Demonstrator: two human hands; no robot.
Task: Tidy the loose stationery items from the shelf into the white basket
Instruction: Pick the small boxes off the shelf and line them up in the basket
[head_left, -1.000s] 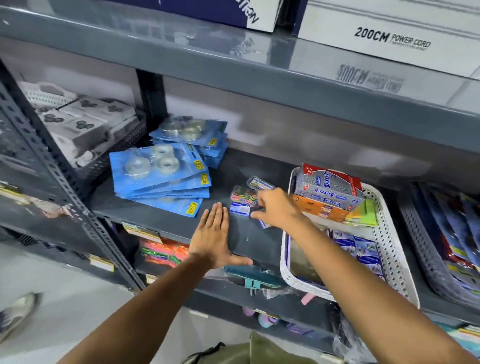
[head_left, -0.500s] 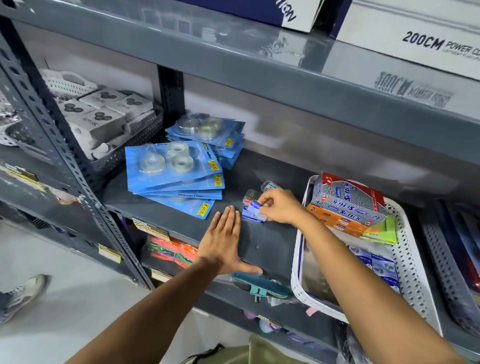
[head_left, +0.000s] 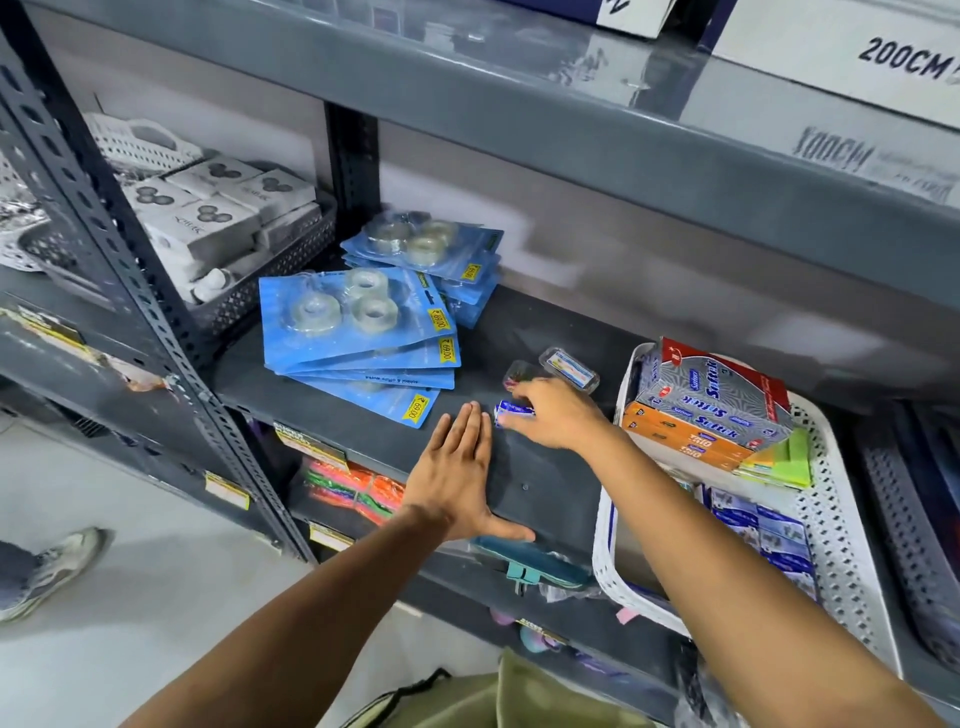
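Dark grey metal shelf (head_left: 545, 483); blue card tape packs (head_left: 353, 322) bearing yellow price stickers; perforated white plastic basket (head_left: 831, 525) holding a silver-patterned, red-and-orange box (head_left: 711, 410) (green sticky notes (head_left: 789, 457) alongside); small blue-and-white packet (head_left: 511, 411).

Head view, close, down onto shelf (head_left: 545, 483)

Left hand (head_left: 457, 478): flat, palm down, fingers together, thumb splayed. Right hand (head_left: 553, 415): forearm extended, fingers curled, pinching; grip contents partly hidden.
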